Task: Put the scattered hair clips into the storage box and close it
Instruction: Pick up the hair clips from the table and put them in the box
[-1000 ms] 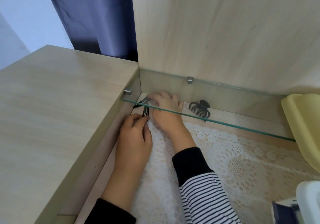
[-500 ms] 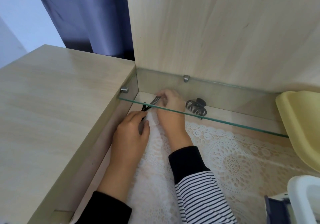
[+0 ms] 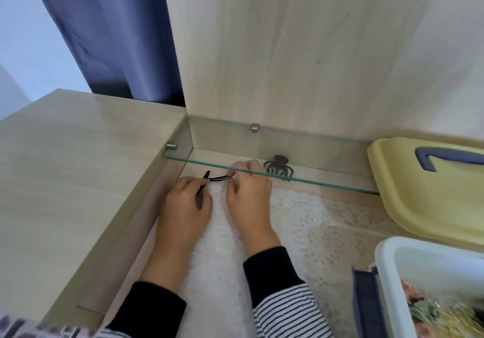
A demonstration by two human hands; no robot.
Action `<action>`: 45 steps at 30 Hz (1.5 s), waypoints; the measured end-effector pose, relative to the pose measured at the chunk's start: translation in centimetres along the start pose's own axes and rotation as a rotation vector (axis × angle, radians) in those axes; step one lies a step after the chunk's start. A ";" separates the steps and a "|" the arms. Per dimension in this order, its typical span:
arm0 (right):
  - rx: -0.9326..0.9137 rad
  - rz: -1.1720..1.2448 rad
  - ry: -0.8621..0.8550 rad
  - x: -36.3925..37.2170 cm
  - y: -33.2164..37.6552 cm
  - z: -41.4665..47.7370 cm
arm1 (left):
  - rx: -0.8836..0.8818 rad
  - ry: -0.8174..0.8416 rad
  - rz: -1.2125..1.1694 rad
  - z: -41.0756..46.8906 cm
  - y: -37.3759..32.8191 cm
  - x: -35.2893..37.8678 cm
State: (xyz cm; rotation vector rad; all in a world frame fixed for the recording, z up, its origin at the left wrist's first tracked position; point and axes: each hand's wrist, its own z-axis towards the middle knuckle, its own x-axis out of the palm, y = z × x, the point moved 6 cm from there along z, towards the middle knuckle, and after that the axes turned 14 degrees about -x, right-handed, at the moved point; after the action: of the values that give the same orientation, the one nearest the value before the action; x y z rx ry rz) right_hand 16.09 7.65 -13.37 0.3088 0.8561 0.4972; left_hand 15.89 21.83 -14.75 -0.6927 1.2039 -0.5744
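My left hand (image 3: pixel 184 206) grips a dark slim hair clip (image 3: pixel 200 196) near the left wall of the recess. My right hand (image 3: pixel 248 193) pinches another thin dark clip (image 3: pixel 218 178) by its end, just under the glass shelf's front edge. A dark claw clip (image 3: pixel 279 167) lies under the glass, right of my right hand and untouched. The white storage box (image 3: pixel 398 261) stands open at the lower right with colourful items inside. Its yellow lid (image 3: pixel 424 204) with a blue handle leans at the right.
A glass shelf (image 3: pixel 314 180) spans the recess just above the hands, held on metal pegs. A white lace mat (image 3: pixel 314 222) covers the floor of the recess. A wooden desk top (image 3: pixel 65 167) rises on the left, and a wooden panel stands behind.
Both hands have drawn back from under the glass shelf toward me, each bringing a thin dark clip out. The claw clip has not moved.
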 end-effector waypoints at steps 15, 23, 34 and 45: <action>0.023 -0.189 -0.001 -4.6 1.0 -5.2 | 0.099 0.045 0.179 -2.1 -2.0 -0.1; 0.008 -0.181 -0.054 -7.0 1.6 -7.3 | 0.120 0.050 0.167 -5.9 -3.1 0.7; -0.023 -0.138 -0.085 -10.5 4.2 -8.2 | 0.205 0.082 0.165 -8.6 -4.9 -0.3; -0.215 -0.153 -0.270 -19.6 8.4 -7.7 | 0.072 0.024 -0.102 -10.2 -11.4 -2.5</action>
State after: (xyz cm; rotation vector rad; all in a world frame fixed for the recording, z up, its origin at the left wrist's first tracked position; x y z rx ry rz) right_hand -3.19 4.77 -1.84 0.1077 0.5535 0.3899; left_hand 4.95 14.23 -6.74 -0.6909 1.1691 -0.7097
